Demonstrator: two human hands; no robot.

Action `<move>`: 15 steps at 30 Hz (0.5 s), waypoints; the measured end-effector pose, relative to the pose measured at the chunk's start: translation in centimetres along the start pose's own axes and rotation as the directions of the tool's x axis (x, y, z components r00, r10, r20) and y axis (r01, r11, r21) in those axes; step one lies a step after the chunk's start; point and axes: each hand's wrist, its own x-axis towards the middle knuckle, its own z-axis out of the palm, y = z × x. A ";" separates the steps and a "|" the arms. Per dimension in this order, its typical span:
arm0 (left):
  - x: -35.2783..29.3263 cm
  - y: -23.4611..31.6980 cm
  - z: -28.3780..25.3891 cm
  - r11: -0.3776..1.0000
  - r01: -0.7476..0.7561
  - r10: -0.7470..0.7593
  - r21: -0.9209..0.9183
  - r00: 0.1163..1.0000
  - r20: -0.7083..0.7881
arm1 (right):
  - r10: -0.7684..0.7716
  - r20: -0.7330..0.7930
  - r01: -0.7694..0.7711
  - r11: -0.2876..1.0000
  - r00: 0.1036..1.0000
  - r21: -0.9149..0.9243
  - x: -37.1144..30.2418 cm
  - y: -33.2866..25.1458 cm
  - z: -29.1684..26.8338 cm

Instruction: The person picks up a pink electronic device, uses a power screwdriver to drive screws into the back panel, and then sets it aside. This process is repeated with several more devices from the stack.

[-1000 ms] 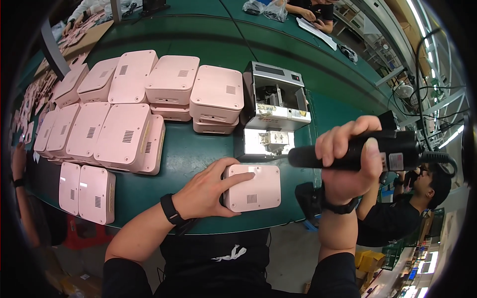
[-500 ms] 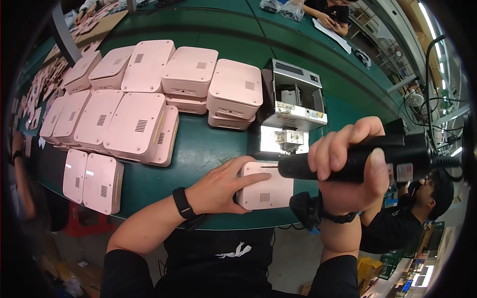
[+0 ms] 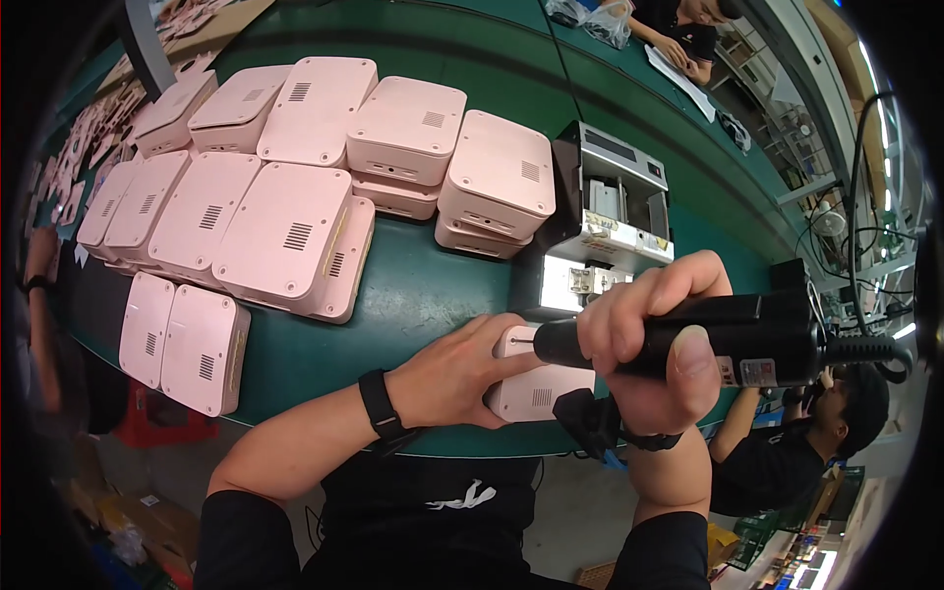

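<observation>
While the left grip (image 3: 452, 369) grasps the left end of a pale pink, rounded-corner plastic box (image 3: 560, 385), index finger across its top, the right grip (image 3: 639, 395) is clenched round a black cylindrical elec. screwdriver (image 3: 747, 344) w/ its cord off to the right. Box lies flat by the near edge of the dark green surface (image 3: 408, 285), partly hidden by hand & driver. Driver's thin metal bit (image 3: 522, 340) points left, at box's far left corner; can't tell if it's seated in a screw. Black wristband (image 3: 380, 401) on left wrist. Left: rows of similar pink vented boxes (image 3: 280, 231), some stacked, plus a pair of pink boxes (image 3: 202, 344) side by side, near left. Just far of the worked box: grey-and-black metal machine (image 3: 629, 147). Far right: co-worker in black (image 3: 693, 39), hands by white sheet (image 3: 683, 84)
</observation>
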 end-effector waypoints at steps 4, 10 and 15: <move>0.0 0.2 0.0 1.000 0.013 -0.012 -0.023 0.999 0.039 | 0.002 0.023 -0.002 1.000 1.000 0.007 0.1 0.0 0.2; 0.3 0.4 -0.5 1.000 0.009 -0.008 -0.020 1.000 0.030 | -0.023 -0.022 0.021 0.996 0.999 -0.087 0.2 -0.3 -0.2; 0.5 0.3 -1.4 0.999 0.040 -0.041 0.012 0.999 0.028 | -0.199 -0.092 0.198 0.980 0.976 -0.021 0.3 -3.3 -3.3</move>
